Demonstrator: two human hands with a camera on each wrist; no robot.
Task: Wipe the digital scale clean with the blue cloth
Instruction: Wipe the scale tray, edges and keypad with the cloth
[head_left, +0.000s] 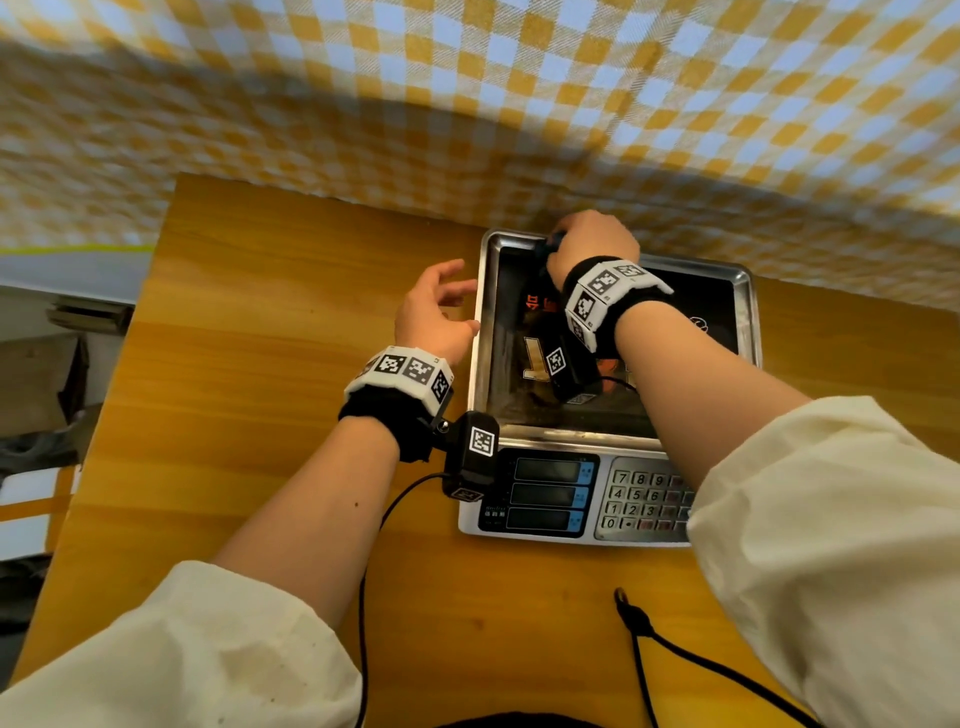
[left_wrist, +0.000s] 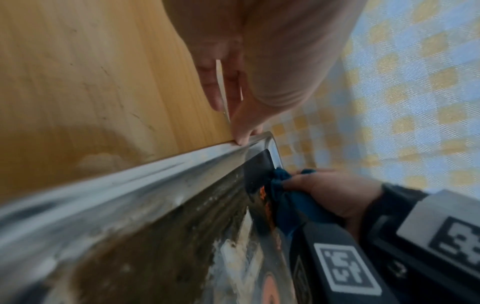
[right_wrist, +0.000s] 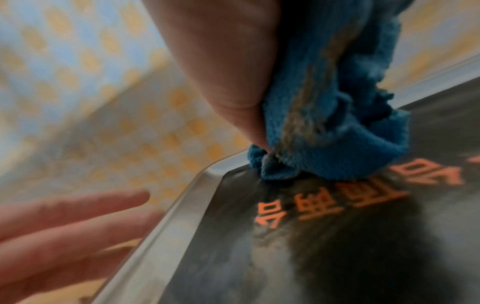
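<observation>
- The cloth (right_wrist: 335, 115) is bunched in the right hand (head_left: 592, 244), with the fingers curled round it and the thumb (right_wrist: 233, 67) pressed against its side.
- A brownish streak is seen on the cloth's folds in the right wrist view.
- The bunched end of the cloth is pressed down onto the pan (head_left: 748, 291) of the scale (head_left: 550, 499), at the pan's far left corner, just inside the raised rim.
- In the head view only a dark bit of the cloth (head_left: 551, 243) shows under the right hand.
- The pan's floor is dark and reflective, with orange characters (right_wrist: 330, 197) just nearer than the cloth; a dull smeared band (left_wrist: 145, 236) runs along its left side.
- The left hand (head_left: 434, 312) is held loosely spread with nothing in it, beside the pan's left rim; a fingertip (left_wrist: 242, 137) touches that rim near the far left corner.
- The scale's front panel, with three displays (head_left: 545, 493) and a keypad (head_left: 644, 501), faces the near edge of the table (head_left: 249, 322).
- The scale sits toward the table's far right, close to the checked fabric (head_left: 467, 104) behind the far edge.
- A black cord (head_left: 675, 654) lies on the table near the near edge.
</observation>
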